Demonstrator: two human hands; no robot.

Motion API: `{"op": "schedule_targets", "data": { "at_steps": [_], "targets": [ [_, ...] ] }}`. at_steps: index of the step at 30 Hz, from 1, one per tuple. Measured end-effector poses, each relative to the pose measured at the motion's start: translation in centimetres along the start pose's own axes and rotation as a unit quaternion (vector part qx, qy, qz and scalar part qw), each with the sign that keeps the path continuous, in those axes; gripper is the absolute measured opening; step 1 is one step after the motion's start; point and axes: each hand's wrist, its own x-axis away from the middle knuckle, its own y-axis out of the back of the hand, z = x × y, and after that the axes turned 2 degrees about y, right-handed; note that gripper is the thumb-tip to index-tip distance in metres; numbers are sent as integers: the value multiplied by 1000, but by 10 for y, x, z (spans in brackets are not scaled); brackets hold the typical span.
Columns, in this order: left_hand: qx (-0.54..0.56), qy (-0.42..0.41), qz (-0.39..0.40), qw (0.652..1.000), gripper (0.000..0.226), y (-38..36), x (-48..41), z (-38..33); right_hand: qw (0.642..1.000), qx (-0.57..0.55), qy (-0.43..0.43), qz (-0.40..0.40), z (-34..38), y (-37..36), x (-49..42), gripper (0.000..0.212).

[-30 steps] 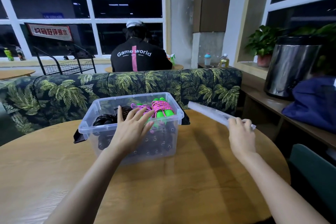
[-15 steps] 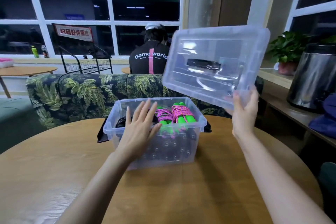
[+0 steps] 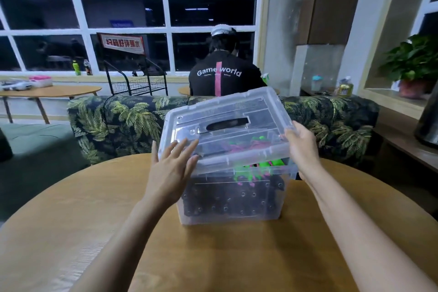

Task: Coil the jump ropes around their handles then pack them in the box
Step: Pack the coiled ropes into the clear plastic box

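Held aloft a moment ago, the lid (image 3: 225, 123) now sits tilted on the box (image 3: 232, 204) of jump ropes (image 3: 251, 168), its edge gripped by the right hand (image 3: 302, 147) and steadied by the flat-fingered left hand (image 3: 170, 173), so packing looks nearly finished.

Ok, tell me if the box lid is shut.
Not shut: the lid sits tilted on the box, a gap under its right end.

Box (image 3: 237, 206) and lid (image 3: 227, 111): clear plastic. Ropes (image 3: 251, 170) inside box: green, pink, black. Tabletop (image 3: 213, 256): light wood grain. Sofa (image 3: 123, 121) behind box: dark, palm-leaf print.

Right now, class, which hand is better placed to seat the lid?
Right: the right hand grips the lid at its right edge; the left hand, fingers straight, merely touches the near-left corner.
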Motion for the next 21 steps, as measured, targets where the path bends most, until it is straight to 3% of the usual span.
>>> {"op": "schedule_targets", "data": {
  "at_steps": [3,7,11,16,18,21],
  "targets": [
    [-4,-4,6,1000,83,0,-3,-1,985,170,6,-14,-8,2,-1,41],
    [-9,-16,32,999,94,0,-10,-5,969,243,-25,30,-33,3,-6,28],
    [-5,-25,21,999,86,-2,-12,-10,952,301,46,31,-37,4,2,42],
    [2,-29,27,999,92,1,-10,-12,861,449,226,79,-39,-7,31,68],
    [-4,-25,54,998,96,0,-8,-11,847,461,247,97,-45,-9,39,79],
    [-24,-33,39,998,81,1,0,-12,843,468,245,96,-48,-4,45,80]
  ]
}}
